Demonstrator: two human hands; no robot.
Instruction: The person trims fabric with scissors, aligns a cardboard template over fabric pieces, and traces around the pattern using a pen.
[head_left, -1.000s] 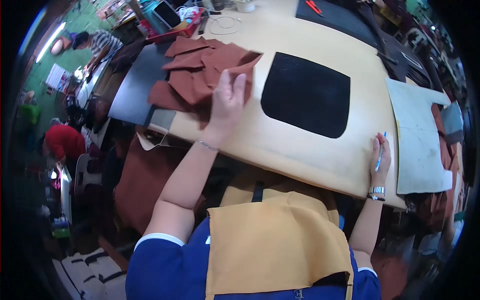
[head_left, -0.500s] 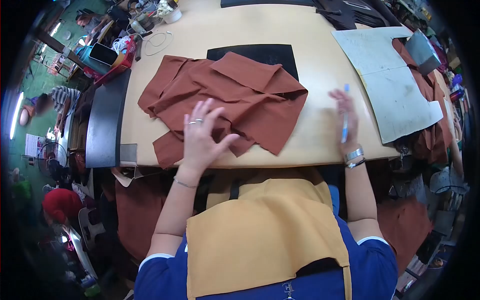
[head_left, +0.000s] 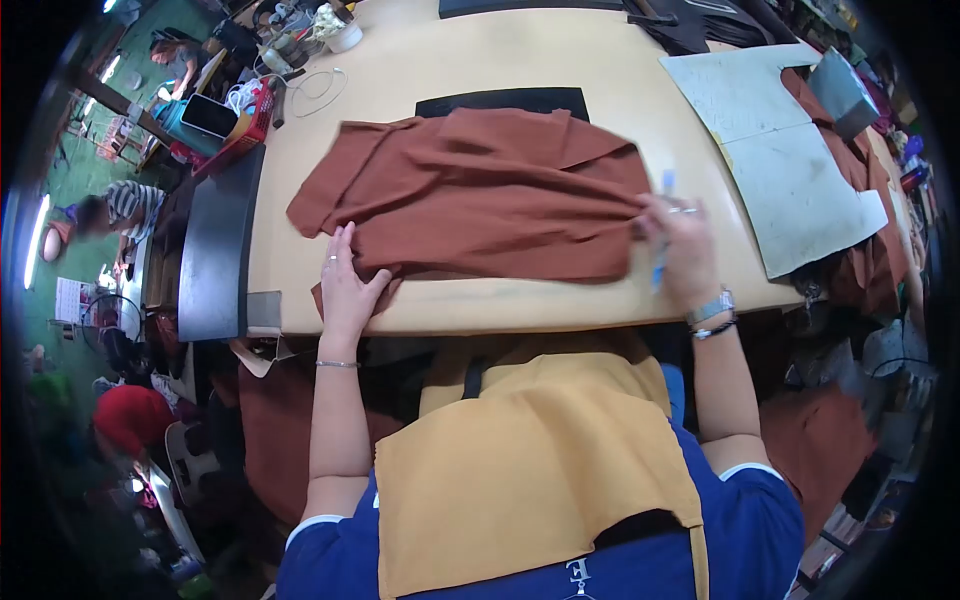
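A rust-brown piece of fabric (head_left: 490, 200) lies across the table in front of me, wrinkled, with folded layers at its upper right. My left hand (head_left: 350, 285) rests on its lower left corner, fingers stretched out and thumb apart. At the opposite end, my right hand (head_left: 685, 250) is closed on the fabric's right edge, drawing the cloth into creases there. A blue and white pen (head_left: 658, 278) is also in that hand, sticking out above and below the fingers. Under the fabric's far side, part of a black board (head_left: 500, 100) shows.
A pale pattern sheet (head_left: 775, 160) lies at the right over more brown fabric. A black panel (head_left: 220, 240) borders the table's left side, near a red basket (head_left: 262, 110) holding a phone. A white cable and tub (head_left: 345, 38) stand farther back. Other people sit at left.
The bunched fabric is now spread wider and flatter. My left hand has moved left and down onto its corner. My right hand has closed on the right edge, still holding the pen.
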